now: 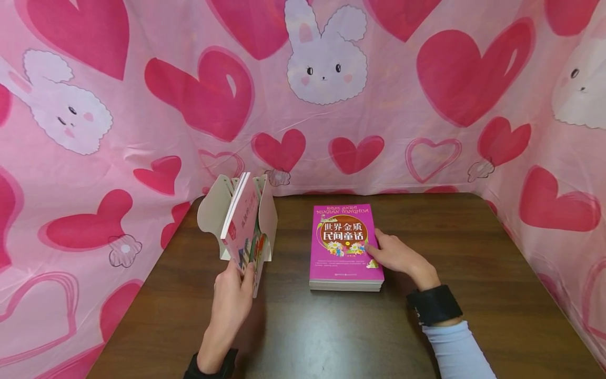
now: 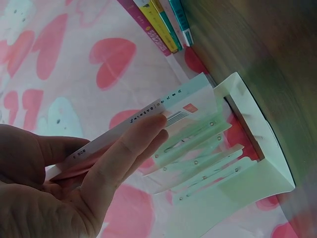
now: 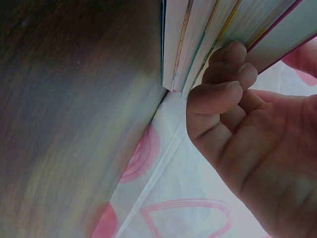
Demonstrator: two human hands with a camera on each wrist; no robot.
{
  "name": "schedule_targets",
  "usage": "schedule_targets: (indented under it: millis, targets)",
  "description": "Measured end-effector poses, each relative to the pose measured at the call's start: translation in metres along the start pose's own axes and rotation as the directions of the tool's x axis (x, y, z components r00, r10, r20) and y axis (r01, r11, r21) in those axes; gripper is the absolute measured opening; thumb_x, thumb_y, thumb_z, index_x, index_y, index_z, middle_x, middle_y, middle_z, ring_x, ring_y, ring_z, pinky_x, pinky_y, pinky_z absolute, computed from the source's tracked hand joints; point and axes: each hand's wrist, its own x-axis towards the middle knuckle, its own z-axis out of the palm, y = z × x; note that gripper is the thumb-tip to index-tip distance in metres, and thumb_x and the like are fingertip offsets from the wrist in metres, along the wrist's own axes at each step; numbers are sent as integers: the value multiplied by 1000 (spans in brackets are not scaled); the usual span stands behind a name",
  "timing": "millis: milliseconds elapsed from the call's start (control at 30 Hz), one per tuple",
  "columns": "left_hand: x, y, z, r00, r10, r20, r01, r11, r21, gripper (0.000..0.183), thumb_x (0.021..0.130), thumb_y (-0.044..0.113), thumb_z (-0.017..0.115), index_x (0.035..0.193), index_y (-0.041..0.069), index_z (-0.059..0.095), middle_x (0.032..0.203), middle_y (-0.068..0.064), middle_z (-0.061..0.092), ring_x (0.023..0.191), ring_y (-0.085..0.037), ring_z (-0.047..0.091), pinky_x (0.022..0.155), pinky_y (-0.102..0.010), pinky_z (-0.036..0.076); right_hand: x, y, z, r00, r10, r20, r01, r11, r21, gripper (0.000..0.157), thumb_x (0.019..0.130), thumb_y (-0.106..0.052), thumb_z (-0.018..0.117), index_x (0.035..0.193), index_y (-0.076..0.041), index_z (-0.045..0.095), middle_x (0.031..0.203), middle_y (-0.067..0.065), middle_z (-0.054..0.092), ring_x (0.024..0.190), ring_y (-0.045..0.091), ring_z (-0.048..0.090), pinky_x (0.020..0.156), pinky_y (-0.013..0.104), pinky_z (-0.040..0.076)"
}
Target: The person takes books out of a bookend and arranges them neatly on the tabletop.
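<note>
My left hand (image 1: 232, 295) pinches the near end of a thin pink picture book (image 1: 242, 226), thumb on one side and fingers on the other. The book stands on edge, its far part between the side panels of a cream book rack (image 1: 268, 216). In the left wrist view, the book's pale spine (image 2: 148, 111) faces the camera beside the rack's slotted dividers (image 2: 203, 171). My right hand (image 1: 400, 258) grips the right edge of the magenta storybook (image 1: 345, 266) on top of a stack. In the right wrist view, its fingers (image 3: 223, 99) curl against the page edges.
Beneath the magenta book lie several more books (image 3: 181, 47), edges aligned. Both stack and rack stand on a dark wooden table (image 1: 303, 326). A pink cloth (image 1: 393, 152) with hearts and rabbits hangs behind and along both sides.
</note>
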Motion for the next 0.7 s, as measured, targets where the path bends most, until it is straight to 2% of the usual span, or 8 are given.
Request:
schedule_targets:
  millis: [367, 700]
  targets:
    - [-12, 5, -7, 999, -33, 21, 32, 999, 21, 49, 105, 10, 65, 149, -4, 48, 141, -28, 61, 123, -48, 63, 94, -63, 51, 0, 0, 0, 1000, -7, -6, 7, 1000, -27, 81, 107, -35, 60, 158, 15, 23, 124, 20, 63, 108, 29, 59, 101, 54, 50]
    - [-19, 10, -12, 1000, -13, 10, 12, 999, 48, 47, 104, 7, 66, 147, -4, 51, 137, -29, 63, 119, -48, 66, 92, -63, 52, 0, 0, 0, 1000, -15, -8, 15, 1000, -25, 81, 107, -34, 60, 158, 15, 22, 127, 22, 62, 109, 30, 59, 102, 55, 50]
